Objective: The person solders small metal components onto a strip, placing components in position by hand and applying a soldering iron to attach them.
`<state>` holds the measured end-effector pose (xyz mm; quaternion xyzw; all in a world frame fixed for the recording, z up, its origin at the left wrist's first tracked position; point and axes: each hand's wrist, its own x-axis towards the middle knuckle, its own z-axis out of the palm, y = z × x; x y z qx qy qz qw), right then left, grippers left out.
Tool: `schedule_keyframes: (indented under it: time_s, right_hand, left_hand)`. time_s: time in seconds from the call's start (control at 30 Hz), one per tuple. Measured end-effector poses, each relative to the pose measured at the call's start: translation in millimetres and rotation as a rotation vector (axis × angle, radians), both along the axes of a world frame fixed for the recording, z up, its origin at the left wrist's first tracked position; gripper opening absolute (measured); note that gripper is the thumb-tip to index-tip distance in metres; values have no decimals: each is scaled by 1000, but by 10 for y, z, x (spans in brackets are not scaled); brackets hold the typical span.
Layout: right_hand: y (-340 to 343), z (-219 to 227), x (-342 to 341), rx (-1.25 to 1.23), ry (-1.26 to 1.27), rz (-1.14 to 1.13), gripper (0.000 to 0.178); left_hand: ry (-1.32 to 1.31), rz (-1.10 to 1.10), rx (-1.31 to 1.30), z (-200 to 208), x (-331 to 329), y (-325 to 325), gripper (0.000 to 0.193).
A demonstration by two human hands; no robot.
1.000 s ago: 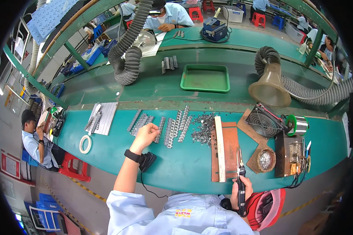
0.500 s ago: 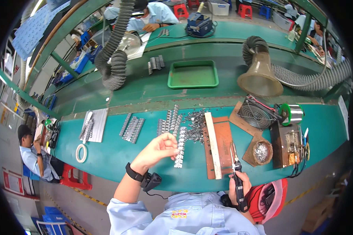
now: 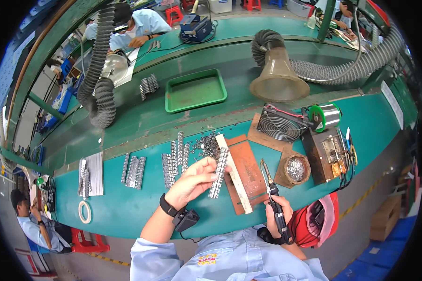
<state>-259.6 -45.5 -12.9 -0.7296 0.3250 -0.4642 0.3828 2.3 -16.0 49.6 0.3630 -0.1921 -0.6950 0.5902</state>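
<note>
Between the thumb and fingers of my left hand (image 3: 191,182) is a strip of small metal parts (image 3: 221,169), tilted and raised over the left side of a pale wooden bar (image 3: 238,189). The bar lies along a reddish-brown board (image 3: 249,171). My right hand (image 3: 286,206) is wrapped round the black handle of a soldering iron (image 3: 273,189), whose tip points up and away beside the board. Loose small dark parts (image 3: 207,144) lie heaped beyond the strip. Several similar metal strips (image 3: 174,157) rest on the green mat to the left of the heap.
At right are a fan (image 3: 280,124), a green solder wire spool (image 3: 324,117), a soldering station (image 3: 321,157) and a bowl of metallic bits (image 3: 296,168). A fume horn (image 3: 279,77) and green tray (image 3: 196,91) stand farther back. Tape (image 3: 84,212) lies left. Co-workers sit opposite and left.
My view has turned, so the bench appears shifted left. My left hand has brought the metal strip closer to the wooden bar. The soldering iron remains in my right hand.
</note>
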Motion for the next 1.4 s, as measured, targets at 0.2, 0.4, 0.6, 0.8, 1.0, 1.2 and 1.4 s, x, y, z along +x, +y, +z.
schedule_keyframes:
  time_s: [0.2, 0.4, 0.6, 0.8, 1.0, 1.2, 1.4]
  right_hand:
    - [-13, -10, 44, -30, 30, -5, 27]
    - [-15, -28, 68, -84, 33, -2, 30]
    - [-37, -55, 46, -82, 63, 16, 27]
    - [-47, -68, 67, -121, 38, 2, 28]
    - [-59, -62, 75, -133, 30, -5, 28]
    - [-65, -56, 77, -129, 17, -2, 27]
    - [-53, -65, 75, -133, 17, 6, 27]
  left_hand:
    - [47, -65, -6, -161, 27, 80, 18]
    - [39, -45, 90, -298, -43, 89, 15]
    - [-114, 39, 175, -372, -276, 102, 12]
    - [-210, -40, 168, -458, -341, 92, 14]
    - [-225, -36, 178, -481, -350, 69, 14]
    - [-226, -22, 186, -477, -379, 67, 12]
    - [-249, -9, 197, -476, -390, 63, 16]
